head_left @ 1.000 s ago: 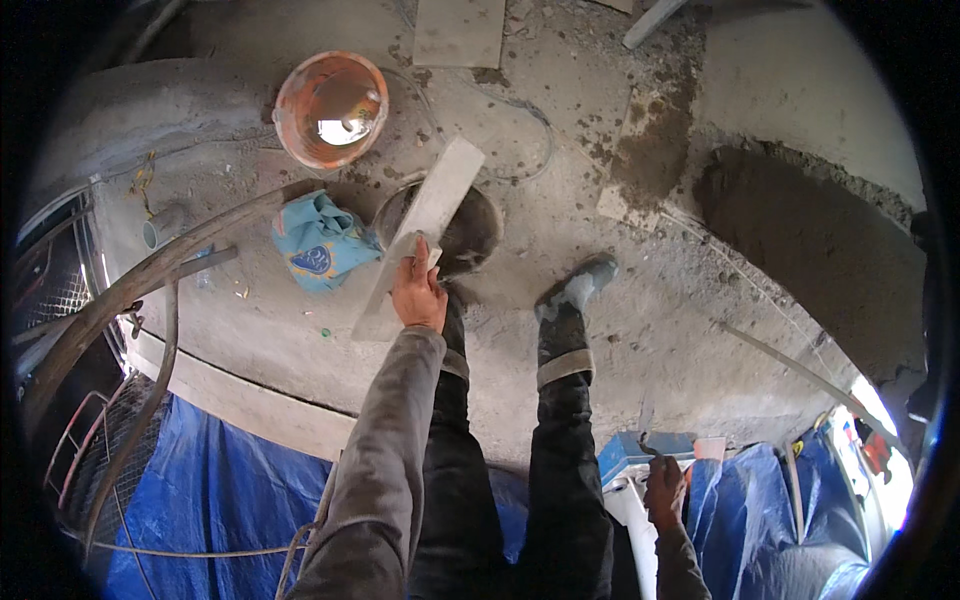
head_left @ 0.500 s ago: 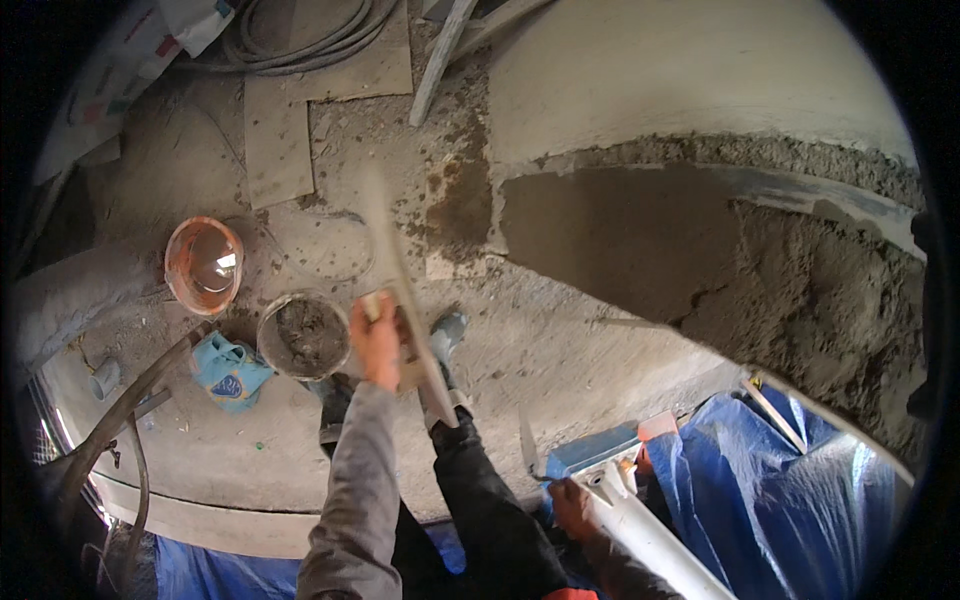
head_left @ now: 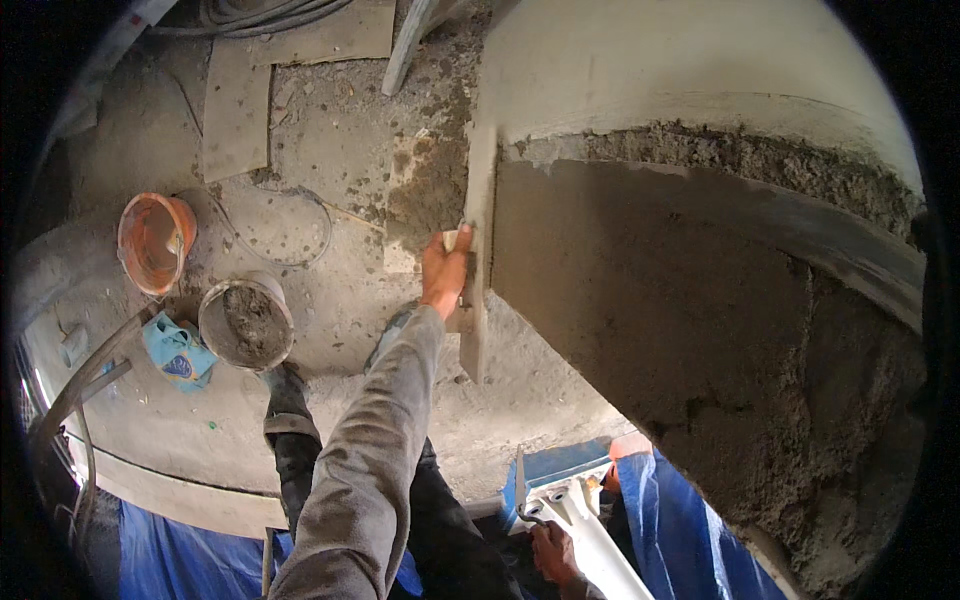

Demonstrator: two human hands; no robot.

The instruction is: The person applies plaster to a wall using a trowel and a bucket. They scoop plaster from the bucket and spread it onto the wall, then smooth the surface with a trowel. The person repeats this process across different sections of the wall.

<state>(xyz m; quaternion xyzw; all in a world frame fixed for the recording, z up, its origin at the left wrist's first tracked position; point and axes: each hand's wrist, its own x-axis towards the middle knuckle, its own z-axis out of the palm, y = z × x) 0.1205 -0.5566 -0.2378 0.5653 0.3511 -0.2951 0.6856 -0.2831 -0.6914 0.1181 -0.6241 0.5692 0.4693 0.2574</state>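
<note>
My left hand [head_left: 443, 270] is closed around the handle of a long plastering float [head_left: 481, 200]. The float stands on edge at the left end of the wet grey mortar [head_left: 620, 250] on the wall, its face turned to that edge; whether it touches I cannot tell. That mortar is smooth near the float and rough toward the lower right. Low in the view, my right hand [head_left: 553, 553] grips a small trowel [head_left: 520, 485], blade pointing up, beside a white beam-like piece [head_left: 592, 545].
A bucket of mortar [head_left: 204, 335] and an orange bucket [head_left: 140, 225] stand at the left, with a crumpled blue bag [head_left: 178, 350] beside them. Blue tarp [head_left: 665, 520] hangs below the wall. Flat boards [head_left: 235, 120] and a coiled hose [head_left: 270, 15] lie farther off.
My left hand has carried the float to the right, up to the mortar's left edge. The view has shifted; my right hand still holds the trowel low down.
</note>
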